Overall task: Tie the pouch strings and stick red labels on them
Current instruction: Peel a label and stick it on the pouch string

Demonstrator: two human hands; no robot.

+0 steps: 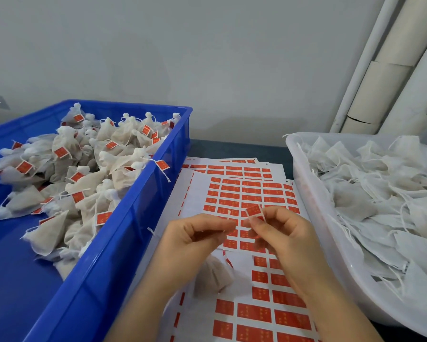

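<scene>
A: Grip check, right hand (281, 233)?
B: Curled, pinching a red label (254, 209) by one edge. Thin, floppy, likely sticky-backed, so edge hold only.
A: And left hand (195, 238)?
B: Pinching the string (229, 214) near its tip; limp, featherlight. Below, over the label sheets (244, 193): the pouch (213, 275), soft gauzy cloth, probably light.
A: Beyond?
B: Labelled pouches (84, 169) heaped in blue crate (143, 193) at left; unlabelled pouches (368, 193) in translucent white tray (303, 188) at right.

We found no legible text. The red rectangular adhesive labels (253, 312) on the white paper backing sheets (200, 193) carried small pale printed marks, too blurred to read. The same applied to the labels on the tied beige fabric pouches (123, 134).
</scene>
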